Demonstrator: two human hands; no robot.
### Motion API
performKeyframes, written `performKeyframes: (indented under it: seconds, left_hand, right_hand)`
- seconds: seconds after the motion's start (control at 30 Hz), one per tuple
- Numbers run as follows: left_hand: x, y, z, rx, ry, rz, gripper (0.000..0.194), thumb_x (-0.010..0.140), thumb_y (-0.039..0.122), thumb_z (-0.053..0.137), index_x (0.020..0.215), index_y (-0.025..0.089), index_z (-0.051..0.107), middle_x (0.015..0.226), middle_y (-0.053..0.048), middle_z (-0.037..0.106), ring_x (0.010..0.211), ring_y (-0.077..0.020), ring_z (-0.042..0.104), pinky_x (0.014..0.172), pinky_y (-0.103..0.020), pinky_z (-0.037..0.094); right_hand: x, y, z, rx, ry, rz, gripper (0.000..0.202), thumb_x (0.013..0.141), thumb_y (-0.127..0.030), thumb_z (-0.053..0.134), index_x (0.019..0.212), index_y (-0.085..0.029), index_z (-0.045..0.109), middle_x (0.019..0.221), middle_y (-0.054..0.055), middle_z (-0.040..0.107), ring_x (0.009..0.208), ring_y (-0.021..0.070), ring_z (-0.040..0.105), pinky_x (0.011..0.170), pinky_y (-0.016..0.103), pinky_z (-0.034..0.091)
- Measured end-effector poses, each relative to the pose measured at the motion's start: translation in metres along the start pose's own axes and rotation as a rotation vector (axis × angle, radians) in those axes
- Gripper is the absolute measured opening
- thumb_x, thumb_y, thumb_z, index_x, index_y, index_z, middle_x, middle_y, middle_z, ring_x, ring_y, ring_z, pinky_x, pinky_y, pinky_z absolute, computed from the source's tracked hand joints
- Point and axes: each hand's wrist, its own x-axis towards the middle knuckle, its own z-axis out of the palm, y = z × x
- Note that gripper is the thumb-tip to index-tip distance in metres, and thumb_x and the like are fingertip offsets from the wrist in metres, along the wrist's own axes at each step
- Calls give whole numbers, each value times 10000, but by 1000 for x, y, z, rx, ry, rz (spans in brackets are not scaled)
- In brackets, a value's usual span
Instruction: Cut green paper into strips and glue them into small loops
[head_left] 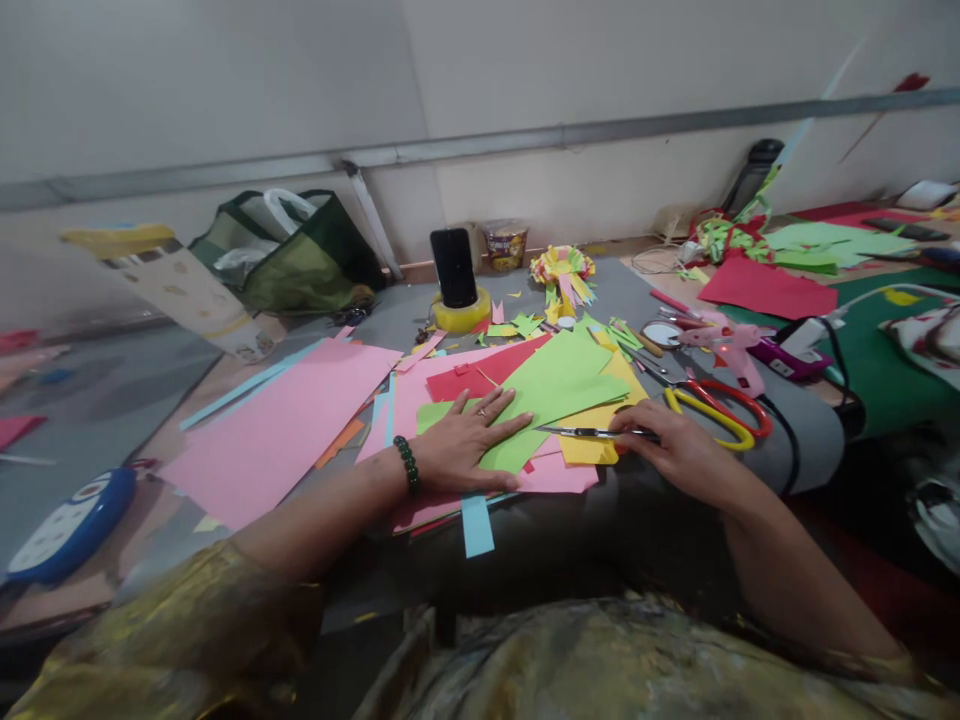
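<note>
My left hand [476, 440] lies flat with spread fingers on a green paper sheet [559, 385], a beaded bracelet at its wrist. Beneath the green sheet are pink, red and yellow papers. My right hand [664, 440] is closed around a pair of small scissors [577, 432], whose blades point left over the green and yellow paper. The blades look closed together. A light blue strip [477, 525] hangs at the near edge of the pile, just below my left hand.
Large pink sheets [285, 430] lie to the left. Red and yellow-handled scissors [720, 410] and a pink glue gun [731, 345] are at the right. A phone [454, 268] stands by a tape roll [461, 315] behind. A tumbler [187, 290] and bag [300, 250] stand back left.
</note>
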Motion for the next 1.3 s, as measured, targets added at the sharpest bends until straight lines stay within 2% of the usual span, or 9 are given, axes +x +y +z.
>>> performKeyframes:
  seconds: [0.37, 0.53, 0.7, 0.8, 1.03, 1.3]
  left_hand:
    - [1, 0, 0, -22, -1, 1, 933, 795, 791, 432, 1545, 289, 194, 1633, -140, 53, 1482, -406, 62, 1139, -646, 98]
    - [1, -2, -1, -14, -13, 8, 951, 783, 815, 406, 1548, 300, 174, 1636, -130, 58, 1486, -392, 61, 1148, -624, 89]
    - [-10, -12, -6, -2, -34, -1, 1039, 737, 837, 448, 1555, 273, 144, 1633, -148, 57, 1481, -415, 49, 1142, -630, 102]
    - [-16, -16, -4, 13, -26, -9, 1006, 754, 827, 439, 1552, 290, 147, 1634, -148, 49, 1479, -412, 76, 1142, -628, 100]
    - [-15, -11, 1, 16, -20, -38, 968, 777, 794, 457, 1549, 281, 174, 1630, -161, 24, 1479, -414, 74, 1131, -656, 86]
    - [-15, -12, 0, 25, -8, -10, 1009, 751, 782, 519, 1550, 273, 169, 1632, -155, 34, 1480, -400, 106, 1143, -627, 100]
  right_hand:
    - [4, -11, 6, -21, -43, -10, 155, 904, -283, 503, 882, -234, 648, 876, 59, 662, 799, 206, 625, 716, 330, 487]
    - [4, -7, 6, 36, -49, -2, 142, 884, -294, 519, 861, -233, 645, 855, 53, 668, 775, 203, 624, 688, 323, 493]
    - [5, -3, -2, 65, -39, 8, 146, 863, -293, 508, 841, -229, 637, 848, 60, 661, 775, 209, 623, 709, 340, 507]
    - [7, -8, -4, 53, -43, 5, 153, 872, -313, 509, 848, -232, 637, 849, 61, 658, 774, 210, 619, 708, 341, 503]
    - [11, -13, 9, 24, -56, -14, 163, 897, -313, 495, 883, -235, 638, 866, 57, 665, 811, 211, 616, 722, 337, 465]
    - [9, -18, 7, 16, -92, -17, 169, 891, -301, 485, 874, -228, 636, 885, 59, 669, 822, 207, 620, 733, 326, 473]
